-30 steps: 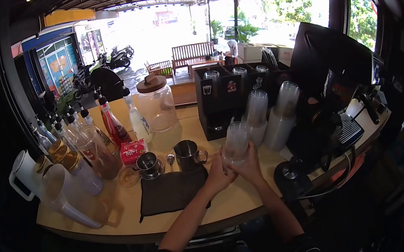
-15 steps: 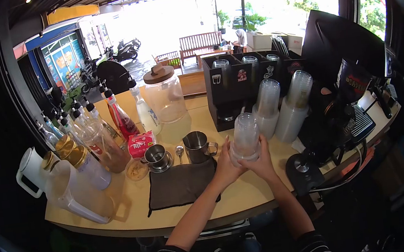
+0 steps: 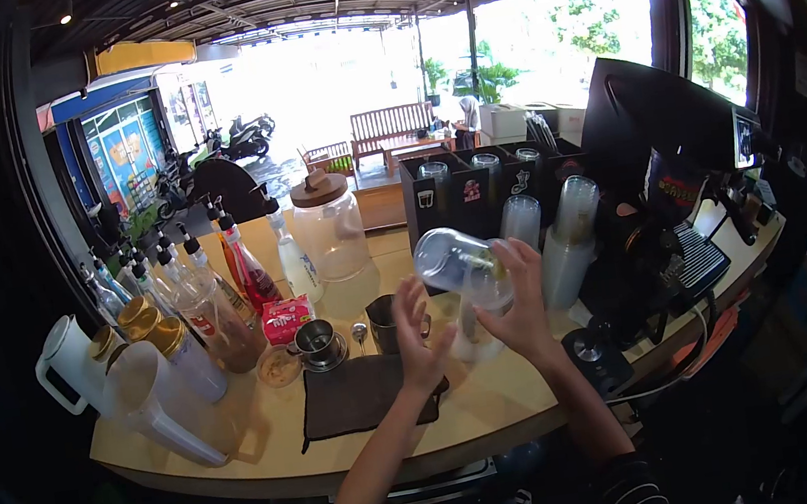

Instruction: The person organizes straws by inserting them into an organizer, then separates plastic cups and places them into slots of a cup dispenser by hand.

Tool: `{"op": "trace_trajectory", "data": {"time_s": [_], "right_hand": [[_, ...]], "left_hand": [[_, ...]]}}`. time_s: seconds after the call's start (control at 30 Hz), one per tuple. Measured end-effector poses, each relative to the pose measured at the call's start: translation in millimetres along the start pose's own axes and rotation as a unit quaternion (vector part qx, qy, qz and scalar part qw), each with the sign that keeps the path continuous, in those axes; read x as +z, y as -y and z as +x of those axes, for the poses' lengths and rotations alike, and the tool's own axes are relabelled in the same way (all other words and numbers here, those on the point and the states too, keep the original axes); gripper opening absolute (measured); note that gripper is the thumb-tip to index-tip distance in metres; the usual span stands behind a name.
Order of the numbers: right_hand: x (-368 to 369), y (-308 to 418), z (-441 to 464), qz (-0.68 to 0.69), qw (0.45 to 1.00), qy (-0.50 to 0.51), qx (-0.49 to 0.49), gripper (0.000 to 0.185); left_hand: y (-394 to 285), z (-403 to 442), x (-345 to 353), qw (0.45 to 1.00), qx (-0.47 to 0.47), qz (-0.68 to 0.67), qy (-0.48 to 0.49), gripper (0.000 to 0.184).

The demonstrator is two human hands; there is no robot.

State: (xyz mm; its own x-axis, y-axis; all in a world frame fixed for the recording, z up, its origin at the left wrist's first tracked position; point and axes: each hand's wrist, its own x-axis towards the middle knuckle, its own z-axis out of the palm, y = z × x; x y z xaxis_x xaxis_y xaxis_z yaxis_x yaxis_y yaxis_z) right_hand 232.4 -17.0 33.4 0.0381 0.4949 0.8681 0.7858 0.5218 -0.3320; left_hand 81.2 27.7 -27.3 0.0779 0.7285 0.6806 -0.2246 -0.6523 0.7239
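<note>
My right hand point(image 3: 522, 310) is wrapped round a clear plastic cup point(image 3: 453, 264), raised over the counter and tilted with its base toward the upper left. Close to the cup's left side, my left hand point(image 3: 422, 342) has its fingers apart and holds nothing. Partly hidden below the held cup, a clear object stands on the counter. Behind and to the right are stacks of upside-down clear cups point(image 3: 571, 262). A metal pitcher point(image 3: 384, 325) is just left of my left hand, above a dark cloth point(image 3: 353, 397).
On the wooden counter point(image 3: 276, 441) at left stand a translucent jug point(image 3: 155, 398), lidded jars and several pump bottles. A lidded glass jar point(image 3: 331, 236) and black organizer point(image 3: 448, 201) are at the back. Dark machines fill the right. A person point(image 3: 468, 123) sits outside.
The cup has been lifted and tipped leftward in my right hand. My left hand has let go and opened beside it. The camera view has shifted slightly.
</note>
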Motion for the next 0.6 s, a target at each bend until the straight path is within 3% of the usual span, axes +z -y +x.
{"op": "trace_trajectory", "data": {"time_s": [0.07, 0.13, 0.23, 0.33, 0.4, 0.43, 0.47, 0.53, 0.6], "right_hand": [[-4, 11, -1, -0.038, 0.999, 0.029, -0.025, 0.082], [-2, 26, -5, -0.029, 0.994, 0.083, -0.058, 0.081], [7, 39, -13, 0.015, 0.992, 0.095, -0.087, 0.082], [11, 53, -17, 0.110, 0.988, 0.072, -0.084, 0.079], [18, 52, -24, 0.325, 0.931, 0.163, 0.033, 0.075], [27, 55, -28, 0.358, 0.917, 0.165, 0.065, 0.057], [31, 59, -30, 0.365, 0.913, 0.169, 0.066, 0.057], [39, 65, -29, 0.479, 0.829, 0.236, 0.165, 0.041], [46, 69, -30, 0.485, 0.825, 0.238, 0.165, 0.037]], "left_hand": [[-26, 8, -9, 0.992, 0.061, -0.102, -0.037, 0.092], [-52, 12, -20, 0.990, 0.076, -0.112, -0.049, 0.088], [-71, 8, -48, 0.997, -0.033, -0.069, 0.000, 0.077], [-64, -4, -74, 0.993, -0.031, -0.109, -0.027, 0.074], [-57, -11, -91, 0.993, -0.046, -0.102, -0.041, 0.072], [-56, -17, -99, 0.992, -0.064, -0.103, -0.046, 0.070], [-55, -22, -104, 0.992, -0.066, -0.097, -0.051, 0.070], [-57, -27, -111, 0.991, -0.066, -0.110, -0.040, 0.067], [-58, -31, -119, 0.993, -0.056, -0.101, -0.031, 0.067]]}}
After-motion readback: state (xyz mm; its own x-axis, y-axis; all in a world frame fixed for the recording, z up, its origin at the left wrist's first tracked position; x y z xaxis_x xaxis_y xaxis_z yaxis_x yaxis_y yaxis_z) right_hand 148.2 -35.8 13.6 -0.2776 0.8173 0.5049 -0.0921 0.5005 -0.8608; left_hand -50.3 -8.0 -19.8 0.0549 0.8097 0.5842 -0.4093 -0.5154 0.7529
